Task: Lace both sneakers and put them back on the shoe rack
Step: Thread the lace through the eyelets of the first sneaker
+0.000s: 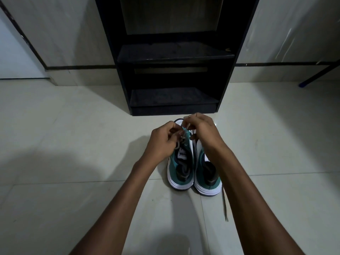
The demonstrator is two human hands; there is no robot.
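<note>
Two teal, white and navy sneakers stand side by side on the tiled floor, heels toward me. Over the left sneaker (181, 168), my left hand (162, 139) pinches its pale lace (184, 132) near the eyelets. My right hand (202, 128) holds the same lace from the other side, above the toe. The right sneaker (207, 173) is partly hidden under my right forearm. A loose dark lace (224, 203) trails from its heel side across the floor. The black shoe rack (174, 54) stands just beyond the toes, its shelves bare.
Pale glossy floor tiles (73, 126) spread on both sides of the shoes. A light wall with a dark skirting stripe (81, 67) runs behind the rack. A dark slanted bar with a blue tip (312, 78) leans at the far right.
</note>
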